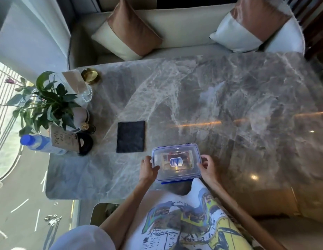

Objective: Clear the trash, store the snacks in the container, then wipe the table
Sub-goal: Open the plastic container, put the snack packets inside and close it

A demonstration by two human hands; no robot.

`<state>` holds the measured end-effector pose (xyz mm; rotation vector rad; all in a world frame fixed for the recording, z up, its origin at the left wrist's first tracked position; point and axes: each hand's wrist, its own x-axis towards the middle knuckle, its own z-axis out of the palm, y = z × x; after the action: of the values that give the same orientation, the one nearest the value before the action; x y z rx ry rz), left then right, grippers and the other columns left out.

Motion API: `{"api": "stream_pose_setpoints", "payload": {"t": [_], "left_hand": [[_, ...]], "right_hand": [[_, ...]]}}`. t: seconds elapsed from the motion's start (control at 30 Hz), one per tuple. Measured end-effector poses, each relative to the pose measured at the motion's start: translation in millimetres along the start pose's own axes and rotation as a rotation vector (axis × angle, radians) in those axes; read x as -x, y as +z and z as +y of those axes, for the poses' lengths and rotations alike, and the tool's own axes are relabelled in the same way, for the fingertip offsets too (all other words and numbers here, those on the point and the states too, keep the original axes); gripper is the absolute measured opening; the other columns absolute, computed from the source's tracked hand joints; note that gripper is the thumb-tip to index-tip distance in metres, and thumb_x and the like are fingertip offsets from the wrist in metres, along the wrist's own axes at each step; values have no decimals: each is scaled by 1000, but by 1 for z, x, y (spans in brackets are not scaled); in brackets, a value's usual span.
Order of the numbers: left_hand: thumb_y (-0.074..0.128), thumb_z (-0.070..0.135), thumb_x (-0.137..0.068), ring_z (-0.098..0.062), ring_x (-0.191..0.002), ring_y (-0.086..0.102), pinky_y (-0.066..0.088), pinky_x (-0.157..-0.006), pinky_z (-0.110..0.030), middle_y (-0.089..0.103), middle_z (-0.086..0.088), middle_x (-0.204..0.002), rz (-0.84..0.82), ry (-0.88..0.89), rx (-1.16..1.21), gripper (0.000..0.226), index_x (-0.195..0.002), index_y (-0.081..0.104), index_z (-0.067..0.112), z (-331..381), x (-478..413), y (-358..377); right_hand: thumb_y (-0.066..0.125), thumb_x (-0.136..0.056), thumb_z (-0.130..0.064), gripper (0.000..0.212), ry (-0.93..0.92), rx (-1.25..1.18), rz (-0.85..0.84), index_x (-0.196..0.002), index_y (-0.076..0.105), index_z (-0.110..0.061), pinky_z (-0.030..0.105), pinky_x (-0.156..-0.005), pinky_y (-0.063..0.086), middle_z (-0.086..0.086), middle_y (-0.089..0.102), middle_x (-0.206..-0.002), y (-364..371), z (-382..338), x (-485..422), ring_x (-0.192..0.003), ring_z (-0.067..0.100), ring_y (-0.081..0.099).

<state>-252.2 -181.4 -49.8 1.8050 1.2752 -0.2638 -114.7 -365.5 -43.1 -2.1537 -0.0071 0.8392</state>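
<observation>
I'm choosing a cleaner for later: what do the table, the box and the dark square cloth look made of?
The table looks like polished grey marble or a marble-look slab: white veins, glossy reflections. The box looks like clear plastic with blue clips; its contents show through. The cloth seems a dark, matte textile; which fibre, I cannot tell.

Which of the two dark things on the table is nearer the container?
The flat square cloth, just beyond the container's left corner; the round black thing sits farther left, by the bottle.
</observation>
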Motion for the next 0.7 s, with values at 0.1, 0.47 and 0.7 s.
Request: {"api": "stream_pose_setpoints", "payload": {"t": [0.1, 0.47, 0.7], "left_hand": [[67, 7, -85, -30, -97, 58, 44, -79, -34, 52, -21, -123, -8, -24, -3, 43, -122, 46, 2, 1, -2, 0], [61, 33, -89, -31, -139, 32, 25, -113, -45, 39, -9, -150, -237, 297, -580, 63, -146, 36, 23, 83, -47, 2], [71, 36, -82, -27, -123, 52, 32, -105, -45, 61, -6, -128, -429, 286, -640, 47, -124, 58, 19, 95, -76, 5]], "right_hand": [[60, -90, -1, 28, 1, 36, 10, -117, 54, -3, 43, -82, 51, 20, 61, -107, 0, -1, -3, -93, 31, 59], [64, -89, -14, 74, -463, 955, -100, -152, 26, -28, 32, -118, 27, 4, 18, -162, 23, -26, 0, -149, 26, 17], [70, -83, -17, 79, -403, 969, -63, -148, 30, -37, 34, -95, 50, -2, 15, -163, 26, -28, 8, -148, 20, 25]]}}
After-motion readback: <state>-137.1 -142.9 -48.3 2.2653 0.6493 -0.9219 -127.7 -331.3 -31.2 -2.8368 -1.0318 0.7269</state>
